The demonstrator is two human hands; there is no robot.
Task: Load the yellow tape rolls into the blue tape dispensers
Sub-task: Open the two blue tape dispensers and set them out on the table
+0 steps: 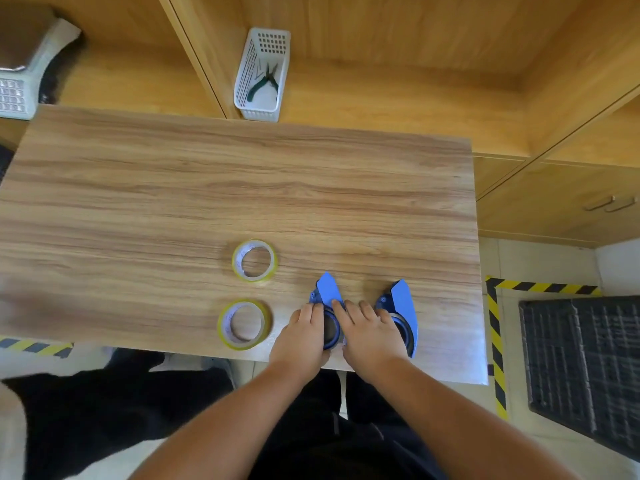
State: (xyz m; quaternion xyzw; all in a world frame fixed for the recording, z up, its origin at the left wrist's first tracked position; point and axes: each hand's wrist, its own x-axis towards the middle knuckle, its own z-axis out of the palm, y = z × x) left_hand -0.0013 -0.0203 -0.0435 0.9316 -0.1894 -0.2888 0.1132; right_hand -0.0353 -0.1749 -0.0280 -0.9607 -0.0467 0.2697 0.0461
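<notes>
Head view: blue dispenser (327,292) between left hand (301,337), right hand (370,332).

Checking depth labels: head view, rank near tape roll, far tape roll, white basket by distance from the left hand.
1. Near tape roll, just left of the left hand.
2. Far tape roll, farther up the table.
3. White basket, past the table's far edge.

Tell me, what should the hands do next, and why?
Probably lift the left dispenser off the table. Both the left hand and right hand rest on it, its ring looks empty, and both yellow tape rolls, the near one and the far one, lie unloaded.
</notes>
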